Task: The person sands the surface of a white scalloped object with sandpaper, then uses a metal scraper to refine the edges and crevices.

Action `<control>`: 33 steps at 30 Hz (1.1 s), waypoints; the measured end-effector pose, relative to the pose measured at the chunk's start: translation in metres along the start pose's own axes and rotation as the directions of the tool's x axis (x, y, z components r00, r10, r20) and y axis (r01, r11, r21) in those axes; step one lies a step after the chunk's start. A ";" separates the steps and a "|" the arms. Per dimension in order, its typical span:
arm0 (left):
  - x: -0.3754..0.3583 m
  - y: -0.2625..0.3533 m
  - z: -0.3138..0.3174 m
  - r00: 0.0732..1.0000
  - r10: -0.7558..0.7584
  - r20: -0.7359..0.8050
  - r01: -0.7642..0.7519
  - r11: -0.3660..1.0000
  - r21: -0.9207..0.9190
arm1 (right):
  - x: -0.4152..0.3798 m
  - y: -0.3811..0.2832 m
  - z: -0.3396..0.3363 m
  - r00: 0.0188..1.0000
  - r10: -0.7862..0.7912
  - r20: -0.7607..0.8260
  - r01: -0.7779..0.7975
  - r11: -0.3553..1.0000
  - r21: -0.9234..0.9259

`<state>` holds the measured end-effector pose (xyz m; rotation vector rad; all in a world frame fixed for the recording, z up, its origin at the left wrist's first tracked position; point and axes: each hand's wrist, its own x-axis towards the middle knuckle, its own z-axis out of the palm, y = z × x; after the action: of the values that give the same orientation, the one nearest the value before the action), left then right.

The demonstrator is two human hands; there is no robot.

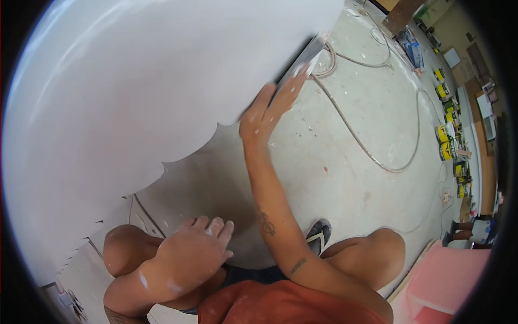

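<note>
A large white panel (162, 81) with a scalloped lower edge fills the upper left. My right hand (270, 110) is at its right-hand edge, arm stretched forward. The thumb and straight fingers lie on either side of a long, flat grey tool (307, 56), which runs along that edge; its exact kind cannot be made out. White specks dot the fingers. My left hand (199, 248) hovers near my left knee, below the scallops. Its fingers are slightly bent and apart, dusted white, with nothing seen in them.
A hose (350, 127) loops across the dusty floor (350, 200). Several yellow-and-black paint buckets (445, 132) line the right side. A pink object (445, 275) stands at lower right. My sandalled foot (318, 235) rests between my bent knees. Another person's leg (463, 229) shows at far right.
</note>
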<state>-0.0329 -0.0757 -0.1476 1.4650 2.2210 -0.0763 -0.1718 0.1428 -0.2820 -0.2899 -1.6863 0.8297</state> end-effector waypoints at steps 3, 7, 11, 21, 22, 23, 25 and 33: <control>0.002 -0.003 -0.003 0.997 -0.073 -0.016 0.074 0.995 0.068 | -0.023 0.003 0.003 0.997 0.064 -0.048 -0.057 0.990 0.130; -0.001 0.008 -0.010 0.997 0.025 -0.073 -0.021 0.998 0.053 | 0.039 -0.015 -0.005 0.995 -0.099 -0.026 0.099 0.995 -0.008; -0.002 0.007 -0.002 0.986 0.156 -0.056 -0.162 0.981 -0.107 | 0.065 -0.027 -0.001 0.995 -0.074 -0.071 0.078 0.996 0.049; 0.005 0.005 -0.007 0.991 0.102 -0.092 -0.098 0.994 0.043 | 0.025 -0.016 0.001 0.995 -0.059 -0.076 0.065 0.994 0.089; 0.005 0.008 -0.005 0.991 0.106 -0.084 -0.103 0.994 0.039 | 0.046 -0.026 -0.001 0.996 -0.052 -0.073 0.058 0.995 0.083; 0.005 0.010 -0.003 0.985 0.152 -0.084 -0.156 0.987 -0.042 | 0.069 -0.039 -0.003 0.996 -0.058 -0.070 0.062 0.996 0.067; 0.004 0.010 -0.003 0.976 0.202 -0.086 -0.211 0.970 -0.117 | 0.080 -0.047 -0.004 0.996 -0.047 -0.070 0.050 0.998 0.045; 0.002 0.002 -0.009 0.999 -0.048 -0.018 0.049 0.996 0.070 | -0.022 -0.021 0.000 0.995 0.083 -0.048 -0.082 0.996 0.028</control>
<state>-0.0350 -0.0702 -0.1402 1.4528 2.2885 -0.1603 -0.1606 0.1148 -0.2844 -0.3613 -1.6257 0.8981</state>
